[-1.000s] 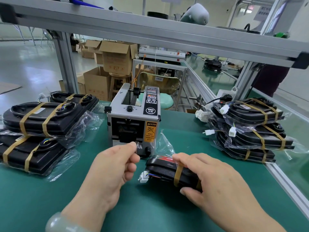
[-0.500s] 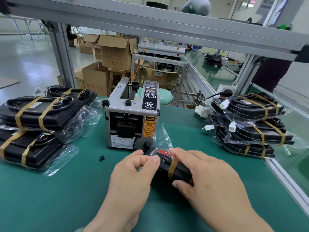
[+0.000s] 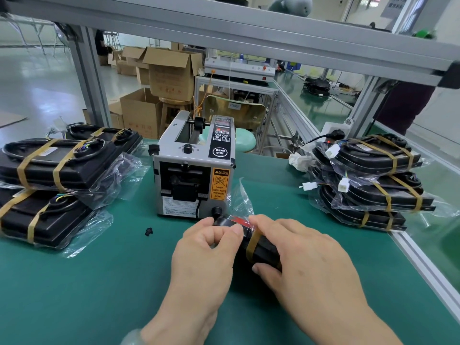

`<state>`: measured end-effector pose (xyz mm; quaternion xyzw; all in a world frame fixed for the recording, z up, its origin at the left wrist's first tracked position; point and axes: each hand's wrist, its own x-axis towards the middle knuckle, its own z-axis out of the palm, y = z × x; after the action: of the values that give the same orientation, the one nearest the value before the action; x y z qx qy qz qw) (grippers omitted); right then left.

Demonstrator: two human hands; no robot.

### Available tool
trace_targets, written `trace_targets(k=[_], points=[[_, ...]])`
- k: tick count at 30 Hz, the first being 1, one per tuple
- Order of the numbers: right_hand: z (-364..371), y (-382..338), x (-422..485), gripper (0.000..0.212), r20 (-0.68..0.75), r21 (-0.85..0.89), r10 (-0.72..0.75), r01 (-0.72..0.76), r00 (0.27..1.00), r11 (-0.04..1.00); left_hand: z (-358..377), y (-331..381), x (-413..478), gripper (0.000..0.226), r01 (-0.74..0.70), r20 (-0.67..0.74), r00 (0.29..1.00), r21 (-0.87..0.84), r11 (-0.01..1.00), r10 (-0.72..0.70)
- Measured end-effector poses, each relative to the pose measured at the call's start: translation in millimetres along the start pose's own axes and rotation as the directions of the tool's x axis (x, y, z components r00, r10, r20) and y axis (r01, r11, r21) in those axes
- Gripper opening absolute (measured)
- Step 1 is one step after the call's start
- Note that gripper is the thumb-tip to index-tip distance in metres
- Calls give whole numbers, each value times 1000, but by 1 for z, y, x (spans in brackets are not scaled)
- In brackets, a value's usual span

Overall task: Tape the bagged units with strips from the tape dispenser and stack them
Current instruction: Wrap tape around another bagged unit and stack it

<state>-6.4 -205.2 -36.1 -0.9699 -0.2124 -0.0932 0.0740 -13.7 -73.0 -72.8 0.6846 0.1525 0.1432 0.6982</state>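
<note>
Clear bag [image 3: 240, 196] holds black unit [image 3: 263, 250] | left hand [image 3: 206, 247] pinches its end | right hand [image 3: 306, 255] grips it

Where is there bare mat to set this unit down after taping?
Bare mat lies near-left, between the left stacks and the left hand gripping the unit, bar one small black bit. A narrower gap separates tape dispenser and right stack. Both sides are crowded.

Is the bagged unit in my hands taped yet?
Partly: one tan strip wraps the bagged unit beside the right hand; the end the left hand holds shows no strip.
</note>
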Motion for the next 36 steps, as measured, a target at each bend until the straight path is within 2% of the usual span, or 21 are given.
trace_targets(k=[16,22,30,33,36], points=[[6,3,0,68,-54,0,-21,21,998,1000,5,-4,4,35,-17,-32,999,3,1000,17],[5,2,1,68,-65,-3,-35,35,997,999,11,-9,7,27,-50,-100,994,36,998,53],[5,4,-1,72,-92,-35,-43,40,995,999,11,-11,11,16,-10,-169,985,86,996,24],[4,3,0,70,-98,-25,-51,49,994,998,6,-13,16,38,49,-161,986,64,997,-38],[3,2,0,68,-116,-33,-66,63,991,997,4,-14,21,56,59,20,998,6,998,-59]])
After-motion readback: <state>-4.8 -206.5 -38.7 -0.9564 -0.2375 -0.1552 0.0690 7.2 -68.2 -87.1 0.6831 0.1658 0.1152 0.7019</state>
